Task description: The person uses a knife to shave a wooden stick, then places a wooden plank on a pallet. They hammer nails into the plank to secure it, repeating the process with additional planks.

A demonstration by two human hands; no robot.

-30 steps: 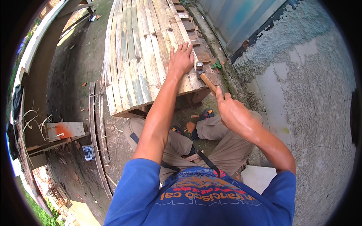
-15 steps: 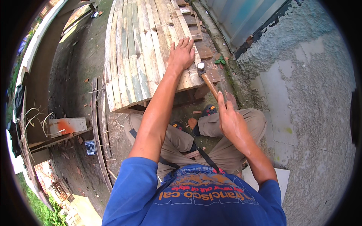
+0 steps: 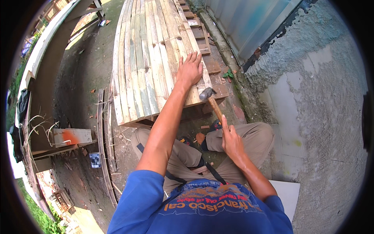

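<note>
A long panel of split bamboo slats (image 3: 140,78) stretches away in front of me, raised off the ground. My left hand (image 3: 190,70) lies flat on its right side, fingers stretched out over the slats. In my right hand (image 3: 232,143) is a hammer (image 3: 215,108), gripped by its wooden handle with the index finger laid along it. The metal head is beside the near right corner of the panel, close to the end of the outermost slat; whether it touches the wood I cannot tell.
A rough grey wall (image 3: 323,117) and a blue metal sheet (image 3: 253,23) border the right. Wooden boards (image 3: 202,43) show under the panel's right edge. Leftward are long thin strips (image 3: 102,136), a paint can (image 3: 95,160) and a bench-like structure (image 3: 43,97). A white board (image 3: 286,195) is near my right elbow.
The hammer head has come down and nearer to me, beside the panel's end, with my right hand lower. The whole view has shifted slightly; my left hand stays flat on the slats.
</note>
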